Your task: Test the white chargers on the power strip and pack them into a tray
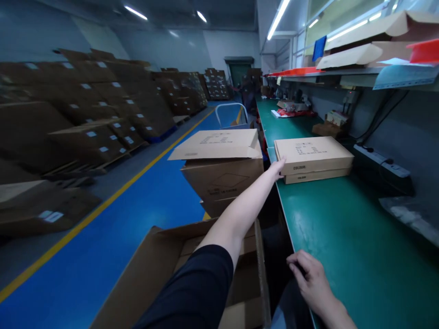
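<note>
My left hand (pixel 278 169) stretches across to the near left corner of two flat cardboard boxes stacked on the green workbench, its fingers closed on the end of the upper cardboard box (pixel 317 153). Under it lies the lower cardboard box (pixel 318 175), largely covered. Both carry dark print, with "COLOUR" on the front sides. Close to me, my right hand (pixel 310 278) hovers by the bench edge, fingers curled in and nothing visible in them. Below my left arm stands a large open carton (pixel 137 269); flat cardboard shows inside it.
The green workbench (pixel 318 219) runs along my right, with a power strip (pixel 382 161) at its back and a loaded shelf (pixel 360 78) above. Ahead stands a tall carton (pixel 222 180) topped by a flat box (pixel 219 139), beside a trolley handle (pixel 231 106). Stacked cartons (pixel 113 91) line the left.
</note>
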Tool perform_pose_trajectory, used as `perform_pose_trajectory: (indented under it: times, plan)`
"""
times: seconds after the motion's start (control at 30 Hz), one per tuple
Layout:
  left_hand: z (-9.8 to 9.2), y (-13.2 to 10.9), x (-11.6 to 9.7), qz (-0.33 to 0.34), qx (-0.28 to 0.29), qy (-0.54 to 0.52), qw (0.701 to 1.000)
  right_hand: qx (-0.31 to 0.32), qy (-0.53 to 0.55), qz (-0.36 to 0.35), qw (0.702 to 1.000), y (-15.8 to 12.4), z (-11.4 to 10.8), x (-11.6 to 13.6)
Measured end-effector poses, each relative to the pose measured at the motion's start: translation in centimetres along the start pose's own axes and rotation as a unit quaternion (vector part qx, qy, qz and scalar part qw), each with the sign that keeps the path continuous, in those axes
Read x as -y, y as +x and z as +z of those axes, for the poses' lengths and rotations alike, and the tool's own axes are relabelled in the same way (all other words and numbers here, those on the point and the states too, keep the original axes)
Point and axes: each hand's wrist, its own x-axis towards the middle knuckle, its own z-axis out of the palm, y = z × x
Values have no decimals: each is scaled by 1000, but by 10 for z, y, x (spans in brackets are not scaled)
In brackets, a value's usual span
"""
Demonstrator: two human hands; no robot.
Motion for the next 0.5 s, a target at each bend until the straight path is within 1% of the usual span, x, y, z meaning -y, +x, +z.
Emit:
perform_pose_trajectory:
  times: [0.07,0.13,0.2,0.23,0.3,0.37,0.43,0.5]
  plan:
    - [8,17,-5,-38,-16,-19,999,0,1,9,1000,3,-2,-1]
    - [9,27,-9,-71,-19,-32,997,0,-1,19,1000,4,-4,-2]
    - [6,28,-12,-94,-15,-43,995,0,2,29,1000,4,-5,-3]
    - [5,25,-12,-102,-13,-48,993,-1,6,33,999,4,-5,-3]
    - [5,10,-8,-114,-7,-57,992,-7,18,41,999,3,-5,-3]
    - [10,-12,1,-123,7,-67,990,-20,34,51,998,3,-3,-4]
    - [16,-41,14,-130,25,-78,988,-37,51,63,996,3,-1,-9]
    - [22,-76,29,-136,40,-92,986,-66,48,71,994,2,-3,-16]
